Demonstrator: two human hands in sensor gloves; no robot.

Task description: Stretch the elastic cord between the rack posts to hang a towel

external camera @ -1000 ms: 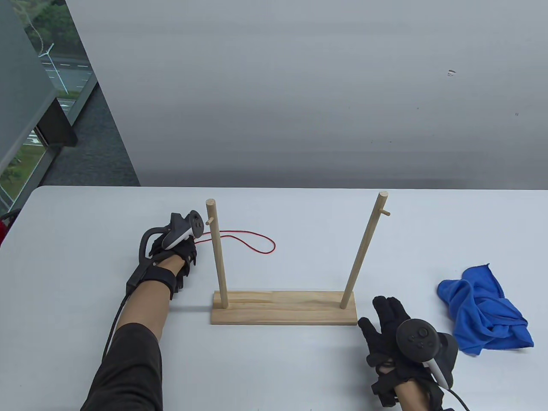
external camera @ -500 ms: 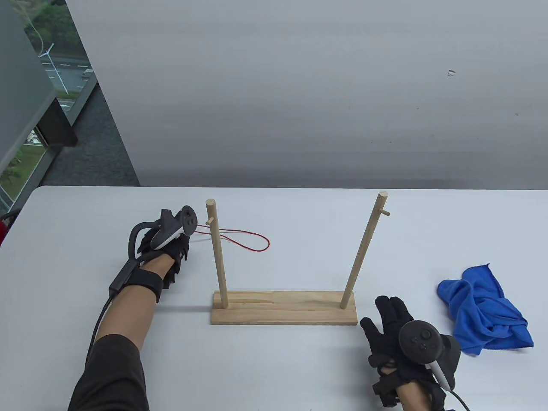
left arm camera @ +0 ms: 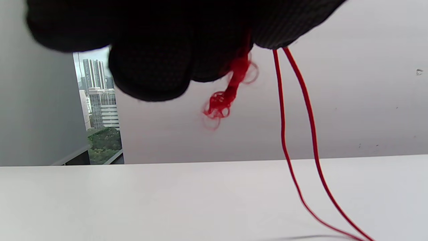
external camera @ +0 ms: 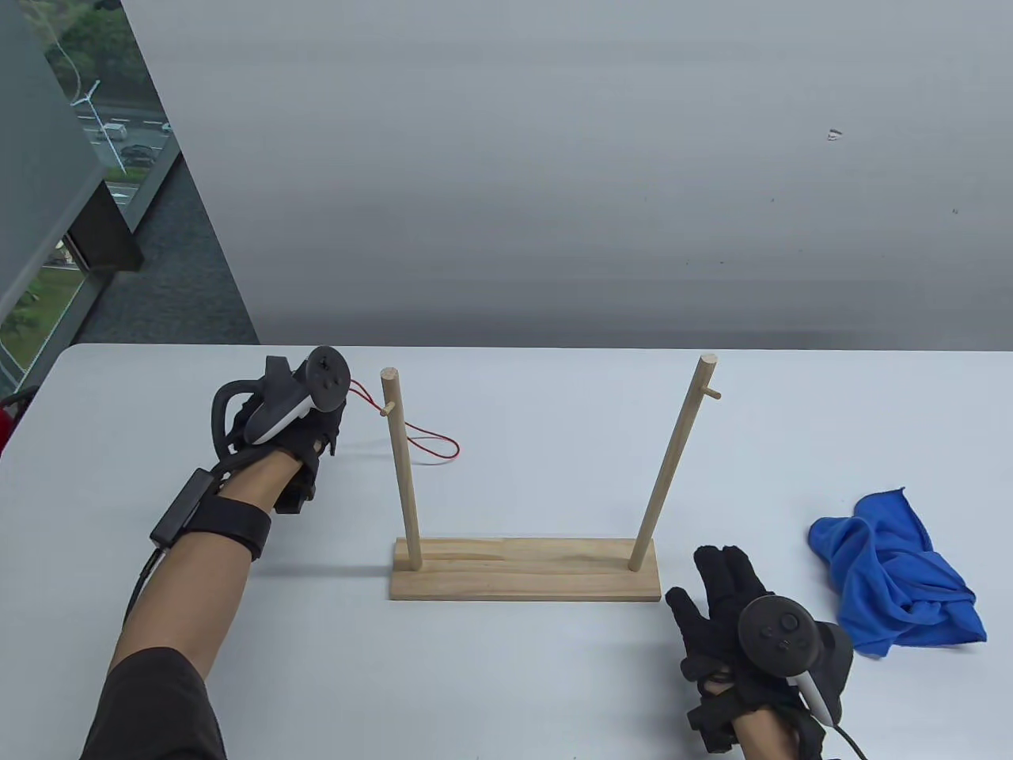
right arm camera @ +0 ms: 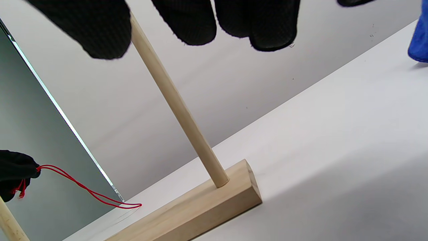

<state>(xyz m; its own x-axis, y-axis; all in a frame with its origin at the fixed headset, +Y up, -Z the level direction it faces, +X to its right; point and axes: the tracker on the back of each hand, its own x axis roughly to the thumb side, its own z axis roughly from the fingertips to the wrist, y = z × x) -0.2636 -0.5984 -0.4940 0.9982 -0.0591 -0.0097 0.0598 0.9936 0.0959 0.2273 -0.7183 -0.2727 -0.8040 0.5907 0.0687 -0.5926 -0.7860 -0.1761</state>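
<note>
A wooden rack (external camera: 525, 568) stands mid-table with a left post (external camera: 400, 467) and a right post (external camera: 669, 463), each with a small peg near the top. My left hand (external camera: 305, 427) is left of the left post, raised, and pinches one end of the thin red elastic cord (external camera: 427, 440). The cord's loop trails down behind that post onto the table. In the left wrist view the knotted, frayed cord end (left arm camera: 230, 87) hangs from my fingertips. My right hand (external camera: 724, 606) rests open on the table by the rack's right front corner. The blue towel (external camera: 894, 570) lies crumpled at the right.
A grey wall runs behind the table's far edge. A window is at the far left. The rack base (right arm camera: 200, 209) and right post (right arm camera: 177, 103) fill the right wrist view.
My left hand has lifted and moved left and away from me, pulling the red cord with it. The loop on the table has shrunk and slid left. The right hand has barely moved.
</note>
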